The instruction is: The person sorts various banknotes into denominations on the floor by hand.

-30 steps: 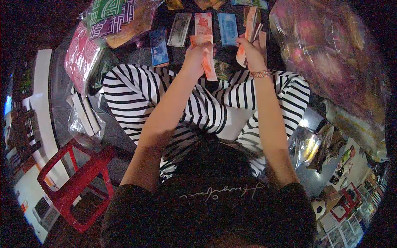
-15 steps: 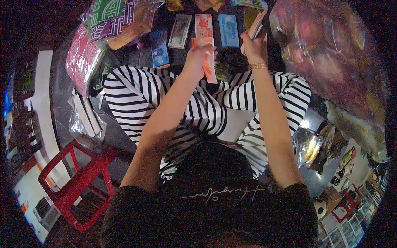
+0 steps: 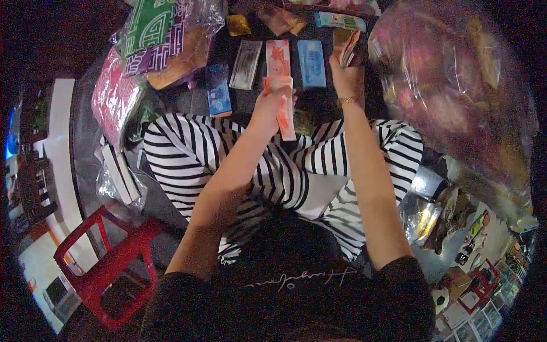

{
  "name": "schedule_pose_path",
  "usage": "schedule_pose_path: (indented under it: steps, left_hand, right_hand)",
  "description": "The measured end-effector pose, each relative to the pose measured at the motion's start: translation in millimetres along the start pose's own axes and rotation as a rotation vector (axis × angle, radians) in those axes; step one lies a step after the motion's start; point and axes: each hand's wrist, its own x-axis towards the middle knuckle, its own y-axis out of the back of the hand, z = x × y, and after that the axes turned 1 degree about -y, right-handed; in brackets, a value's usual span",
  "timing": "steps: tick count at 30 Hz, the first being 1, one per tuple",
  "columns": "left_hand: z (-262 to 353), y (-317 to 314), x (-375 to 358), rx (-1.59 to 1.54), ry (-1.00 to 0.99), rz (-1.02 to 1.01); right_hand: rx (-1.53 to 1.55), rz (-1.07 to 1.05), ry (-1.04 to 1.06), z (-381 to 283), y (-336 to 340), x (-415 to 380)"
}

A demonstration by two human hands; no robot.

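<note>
My left hand (image 3: 270,112) is closed around a few red-orange banknotes (image 3: 286,121), held upright just below a red banknote stack (image 3: 278,58) on the dark floor. On the right, my right hand (image 3: 346,78) grips a folded bundle of banknotes (image 3: 348,50) that sticks up past its fingers. A grey-white note stack (image 3: 246,65) lies left of the red one, and a blue note stack (image 3: 312,64) lies to its right. Further left is another blue note stack (image 3: 219,98), with an orange edge showing beneath it.
Plastic-wrapped packs, green-purple (image 3: 152,34) and pink (image 3: 118,91), lie at upper left. A big clear bag with pink contents (image 3: 439,74) fills the upper right. A red stool (image 3: 108,262) stands at lower left. My crossed legs in striped trousers (image 3: 182,151) are below the notes.
The view has tilted, so the notes and both hands appear lower. Both hands keep their banknotes; the right hand's bundle has shifted slightly left.
</note>
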Motion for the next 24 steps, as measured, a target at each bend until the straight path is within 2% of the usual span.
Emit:
schedule_pose_path:
  steps: [2,5,6,9,10,12,15,17,19,21,24]
  left_hand:
    - [2,-3,-1,0.005,0.004,-0.023]
    - [2,-8,-3,0.009,0.037,-0.001]
    - [2,-8,-4,0.008,0.053,0.008]
    - [3,-9,-4,-0.006,0.056,0.018]
    - [2,-9,-4,-0.02,0.044,0.015]
    - [2,-8,-4,-0.011,0.053,0.015]
    - [1,-8,-3,0.002,0.055,0.014]
    - [1,-6,-2,0.009,0.047,0.014]
    - [0,-1,-2,-0.016,0.006,-0.092]
    - [-3,2,1,-0.018,0.003,-0.09]
    - [-5,3,4,-0.014,0.011,-0.083]
  right_hand:
    - [0.075,0.001,0.262,12,-2,4]
    - [0.082,0.058,0.238,11,-4,-1]
    - [-0.046,-0.004,0.17,18,-3,4]
    - [0.071,-0.038,0.088,13,-3,3]
    - [0.071,-0.04,0.087,14,-3,4]
    - [0.075,0.069,0.269,15,-2,6]
    - [0.057,0.009,0.193,12,3,3]
    - [0.067,0.025,0.228,14,4,4]
    - [0.078,0.041,0.263,17,2,5]
    - [0.11,0.069,0.185,21,-4,10]
    - [0.219,0.025,0.22,34,-6,20]
